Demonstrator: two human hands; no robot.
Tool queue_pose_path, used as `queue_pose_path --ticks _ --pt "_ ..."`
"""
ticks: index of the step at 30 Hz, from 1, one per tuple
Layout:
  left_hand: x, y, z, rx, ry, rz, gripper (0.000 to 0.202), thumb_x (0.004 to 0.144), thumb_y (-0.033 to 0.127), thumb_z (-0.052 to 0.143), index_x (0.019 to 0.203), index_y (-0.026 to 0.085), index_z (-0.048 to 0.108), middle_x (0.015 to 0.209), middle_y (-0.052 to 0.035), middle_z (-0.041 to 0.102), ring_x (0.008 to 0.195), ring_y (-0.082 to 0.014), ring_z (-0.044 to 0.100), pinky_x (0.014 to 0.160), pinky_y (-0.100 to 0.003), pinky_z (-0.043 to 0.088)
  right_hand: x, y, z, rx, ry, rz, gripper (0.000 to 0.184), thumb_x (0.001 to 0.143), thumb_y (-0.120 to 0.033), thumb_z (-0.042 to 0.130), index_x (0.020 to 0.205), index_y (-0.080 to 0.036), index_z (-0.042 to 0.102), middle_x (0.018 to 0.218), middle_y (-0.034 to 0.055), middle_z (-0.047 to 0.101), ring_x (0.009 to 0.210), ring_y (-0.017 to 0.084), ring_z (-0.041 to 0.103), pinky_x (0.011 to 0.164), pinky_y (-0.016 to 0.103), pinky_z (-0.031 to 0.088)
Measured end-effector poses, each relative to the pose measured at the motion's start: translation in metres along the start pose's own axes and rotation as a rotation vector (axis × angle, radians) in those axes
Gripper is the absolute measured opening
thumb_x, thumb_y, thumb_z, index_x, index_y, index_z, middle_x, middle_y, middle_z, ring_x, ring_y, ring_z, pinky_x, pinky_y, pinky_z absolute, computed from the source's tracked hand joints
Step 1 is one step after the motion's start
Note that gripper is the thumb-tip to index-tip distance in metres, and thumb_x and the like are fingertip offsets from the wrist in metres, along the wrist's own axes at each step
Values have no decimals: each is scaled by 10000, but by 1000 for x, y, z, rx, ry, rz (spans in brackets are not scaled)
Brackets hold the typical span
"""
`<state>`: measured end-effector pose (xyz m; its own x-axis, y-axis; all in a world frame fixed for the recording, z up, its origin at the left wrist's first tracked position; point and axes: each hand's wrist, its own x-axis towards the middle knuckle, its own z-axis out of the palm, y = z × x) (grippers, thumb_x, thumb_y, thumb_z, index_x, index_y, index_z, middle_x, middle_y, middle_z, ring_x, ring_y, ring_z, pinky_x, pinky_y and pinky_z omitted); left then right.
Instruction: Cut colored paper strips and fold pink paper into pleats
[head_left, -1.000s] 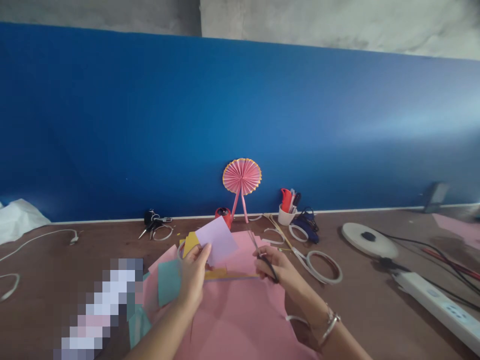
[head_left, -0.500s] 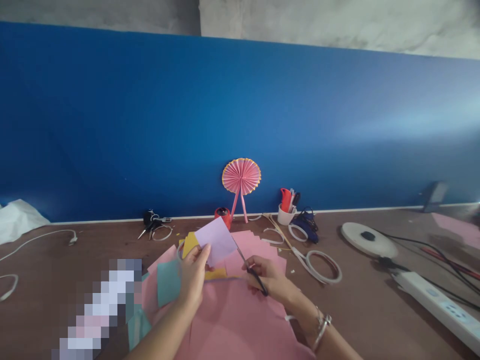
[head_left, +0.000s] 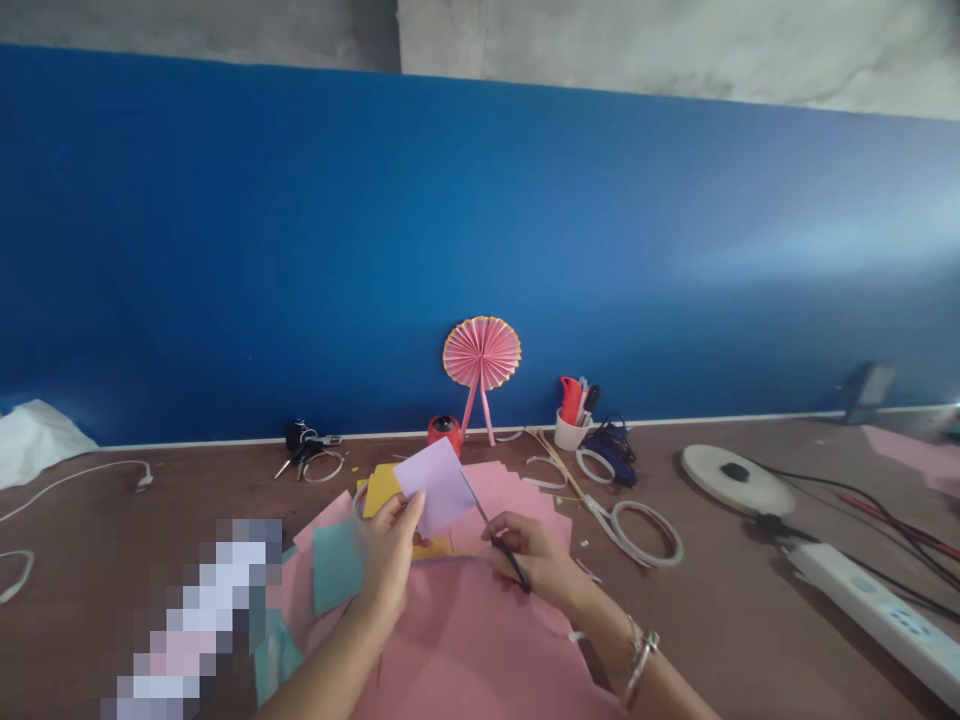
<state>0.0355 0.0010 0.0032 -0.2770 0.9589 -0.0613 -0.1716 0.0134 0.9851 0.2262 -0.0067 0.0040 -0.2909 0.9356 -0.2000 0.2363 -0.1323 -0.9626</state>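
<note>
Left hand (head_left: 394, 540) pinches a lilac paper (head_left: 439, 485) between thumb and fingers, above the pile of pink sheets (head_left: 480, 640) on the bench (head_left: 697, 620). This paper is tilted, with one corner pointing up, towards the blue panel (head_left: 225, 250). Right hand (head_left: 529, 555) is closed around the handles of the scissors (head_left: 514, 568); their long axis runs from lower right to upper left, and the blades point away from the person, along the right edge of the paper. How wide the blades are parted, I cannot tell. Behind, the lilac paper partly hides a red object (head_left: 442, 430) and a yellow sheet (head_left: 381, 488). Farther back stands a pink pleated fan (head_left: 482, 355), near a white cup (head_left: 572, 435) with pens. Markings on the power strip (head_left: 885, 615) are too small to read.
</note>
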Motion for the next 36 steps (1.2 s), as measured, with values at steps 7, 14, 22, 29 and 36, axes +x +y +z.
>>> queue_pose_path --ticks 7,14,22,29,36 --pt "1 -2 0 2 -10 8 368 672 510 664 762 153 649 608 14 552 557 -123 491 471 -201 398 0 0 0 15 -11 2 301 689 -371 642 890 -165 553 536 -38 593 442 107 560 348 154 354" --pt "1 -3 0 -6 3 4 403 655 513 677 807 140 666 636 -9 584 559 -133 511 465 -208 405 0 1 0 18 -6 1 289 691 -360 635 886 -166 549 521 -42 586 425 109 549 321 152 348" --pt "0 -1 0 -6 4 1 360 663 501 668 739 149 646 598 15 552 545 -118 489 464 -197 400 0 -1 -1 25 -6 -7 289 682 -344 645 881 -156 555 522 -40 584 429 104 548 335 154 357" --pt "-1 1 1 -28 11 -3 370 637 508 685 723 151 646 615 6 576 542 -121 507 457 -198 407 -1 -1 -1 19 -6 -24 287 690 -351 644 880 -157 551 522 -44 575 434 103 544 344 157 356" --pt "0 0 1 -24 12 0 376 637 507 684 735 146 646 622 -3 583 548 -127 510 461 -205 421 -1 1 -1 21 -8 -12 270 692 -336 636 881 -163 552 525 -42 583 429 105 546 345 160 354"
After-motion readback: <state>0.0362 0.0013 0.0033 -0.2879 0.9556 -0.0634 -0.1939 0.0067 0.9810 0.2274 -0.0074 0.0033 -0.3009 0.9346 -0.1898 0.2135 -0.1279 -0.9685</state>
